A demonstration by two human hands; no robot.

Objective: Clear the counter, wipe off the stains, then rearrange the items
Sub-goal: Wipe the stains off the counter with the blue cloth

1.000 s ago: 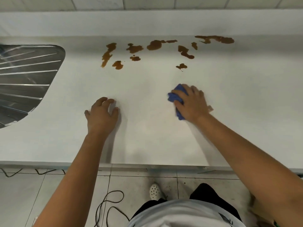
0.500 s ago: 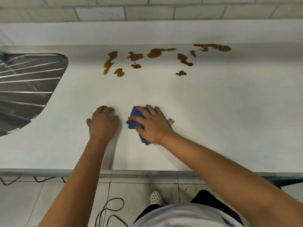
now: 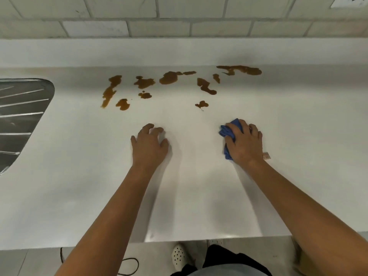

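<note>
Several brown stains (image 3: 168, 77) spread across the back of the white counter (image 3: 79, 156), from a streak at the left (image 3: 108, 92) to a long smear at the right (image 3: 241, 69). My right hand (image 3: 246, 145) presses a crumpled blue cloth (image 3: 229, 132) flat on the counter, in front of the stains and apart from them. A small tag (image 3: 266, 156) pokes out under its wrist side. My left hand (image 3: 149, 146) rests palm down on the bare counter, fingers spread, holding nothing.
A ribbed steel sink drainboard (image 3: 22, 116) is set into the counter at the left. A tiled wall (image 3: 159, 26) rises behind a low white upstand. Below the counter's front edge are the floor, a black cable (image 3: 127, 265) and my white shoe (image 3: 179, 255).
My right hand has slid the blue cloth from beside my left hand out to the right. The left hand has stayed put. The view has tilted up toward the wall.
</note>
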